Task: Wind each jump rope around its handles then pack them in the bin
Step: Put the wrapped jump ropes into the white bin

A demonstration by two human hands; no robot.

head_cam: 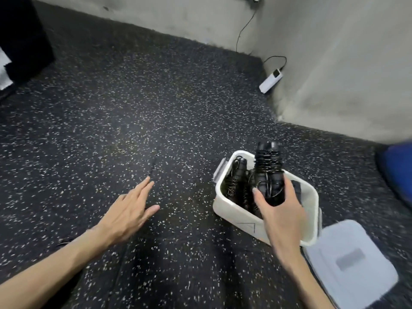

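A black wound jump rope, its cord coiled round the paired handles, stands upright over the white bin, gripped at its lower end by the right hand, fingers and thumb curled round it. More wound ropes lie inside the bin. The left hand hovers well apart over the speckled floor, fingers straight, holding nothing. A grey lid lies just beside the bin.
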